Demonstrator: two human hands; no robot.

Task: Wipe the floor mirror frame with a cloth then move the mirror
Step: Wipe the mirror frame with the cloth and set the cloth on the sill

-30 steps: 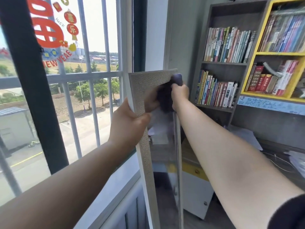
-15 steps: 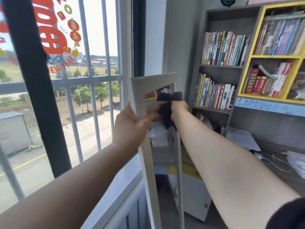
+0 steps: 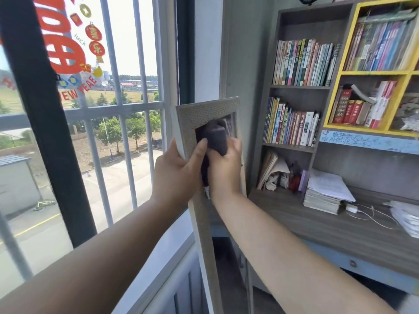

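Observation:
A tall floor mirror with a beige patterned frame [image 3: 205, 111] stands upright between the window and the desk. My left hand [image 3: 179, 168] grips the frame's left edge near the top, thumb curled over the front. My right hand [image 3: 225, 168] holds a dark purple cloth [image 3: 215, 138] bunched against the glass just under the top rail, close to the frame's right side. The two hands nearly touch. Most of the glass below is hidden by my arms.
A barred window [image 3: 106, 132] with red decals fills the left. A white sill [image 3: 163, 252] runs below it. On the right are a grey bookshelf [image 3: 301, 91] full of books, a yellow shelf unit [image 3: 340, 71], and a wooden desk [image 3: 328, 234] with paper stacks [image 3: 326, 196] and a charger cable.
My right hand and the cloth have slid down from the frame's top right corner to just under the top rail. My left hand kept its grip on the left edge.

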